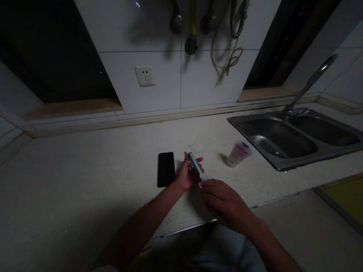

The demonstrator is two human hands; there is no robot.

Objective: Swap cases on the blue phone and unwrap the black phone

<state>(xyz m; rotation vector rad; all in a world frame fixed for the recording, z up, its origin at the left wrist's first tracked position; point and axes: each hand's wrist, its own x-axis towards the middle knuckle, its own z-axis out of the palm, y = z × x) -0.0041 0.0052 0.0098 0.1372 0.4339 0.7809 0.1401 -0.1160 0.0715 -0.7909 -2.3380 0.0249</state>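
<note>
My left hand (188,174) is closed around a slim phone (196,164) with a pale teal edge, held tilted above the counter. At the phone's near end, the fingers of my right hand (220,199) pinch a small whitish piece (204,177), which touches the phone or lies right beside it; I cannot tell if it is tissue or cloth. To the left of my left hand, a black phone (166,169) lies flat on the counter, its dark face up.
A clear plastic cup (238,154) with pink print stands on the pale countertop (88,166), right of my hands. Farther right is a steel double sink (275,163) with a tall faucet (309,83). A socket (145,76), hoses and a loose cord (226,65) are on the tiled wall.
</note>
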